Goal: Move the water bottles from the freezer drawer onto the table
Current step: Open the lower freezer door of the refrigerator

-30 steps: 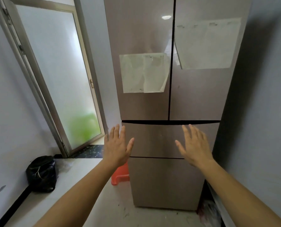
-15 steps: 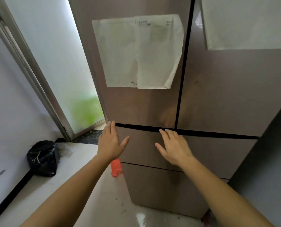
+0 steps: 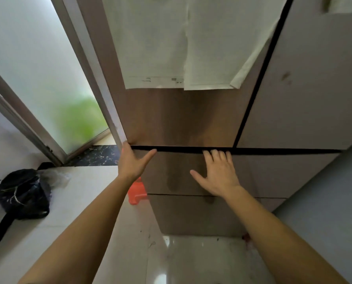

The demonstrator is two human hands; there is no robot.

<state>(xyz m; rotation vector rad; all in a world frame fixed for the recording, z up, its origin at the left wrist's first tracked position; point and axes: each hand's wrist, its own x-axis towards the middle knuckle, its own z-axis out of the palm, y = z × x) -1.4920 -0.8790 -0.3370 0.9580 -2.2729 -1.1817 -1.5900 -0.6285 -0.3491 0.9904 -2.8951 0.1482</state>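
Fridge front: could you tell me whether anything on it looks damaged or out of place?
Slightly. The right paper taped on the fridge door has its lower right corner folded back and overlaps the left paper. A dark smudge marks the other door. The drawer under both hands is shut.

A frosted glass door (image 3: 48, 78) in a metal frame glows with daylight at ten o'clock, a green blur behind it. Pale glossy floor tiles (image 3: 191, 261) reflect light at six o'clock; a grey wall (image 3: 335, 201) stands at four o'clock.
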